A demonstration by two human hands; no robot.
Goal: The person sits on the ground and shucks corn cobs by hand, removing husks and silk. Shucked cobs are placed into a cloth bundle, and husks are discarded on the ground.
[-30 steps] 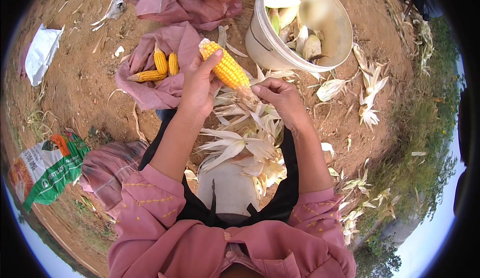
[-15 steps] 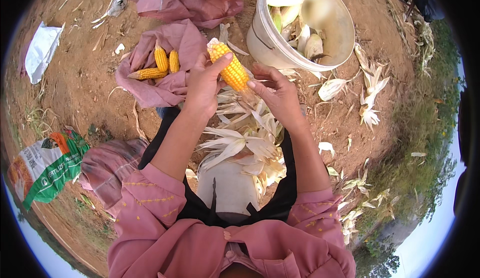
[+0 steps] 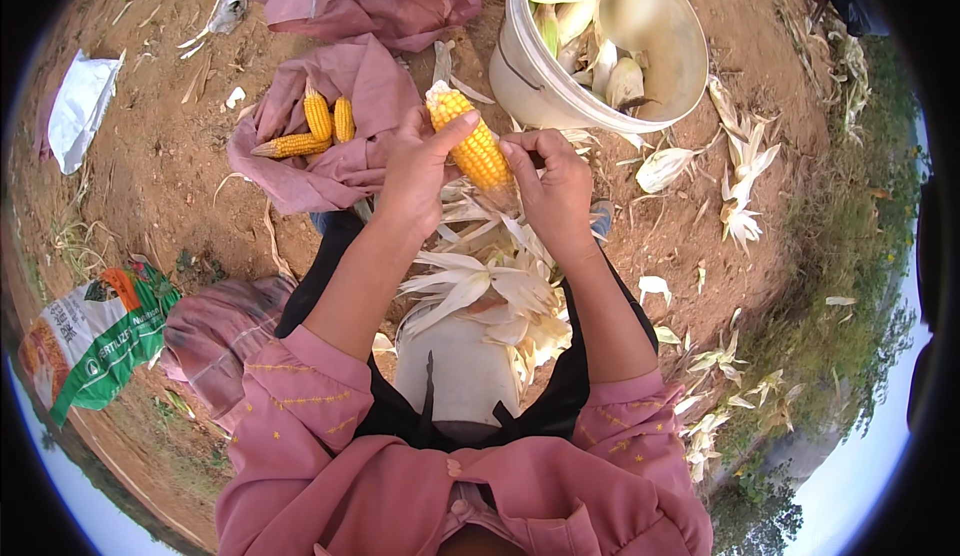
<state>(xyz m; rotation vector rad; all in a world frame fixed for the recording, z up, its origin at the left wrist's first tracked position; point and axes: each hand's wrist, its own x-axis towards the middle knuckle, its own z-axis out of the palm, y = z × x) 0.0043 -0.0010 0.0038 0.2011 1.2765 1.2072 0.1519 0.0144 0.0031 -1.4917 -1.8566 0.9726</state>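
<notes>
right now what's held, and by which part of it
A yellow corn ear, around its middle, in the left grip; the right grip is at its lower side.

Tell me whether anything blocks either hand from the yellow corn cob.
Nothing visible does: the left hand grips the corn cob directly, and the right hand appears to touch its right side.

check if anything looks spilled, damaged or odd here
A round blurred patch looks odd over the inside of the bucket, hiding part of it. Husks are strewn on the soil nearby, probably dropped. The ear in the left hand shows no plain damage.
</notes>
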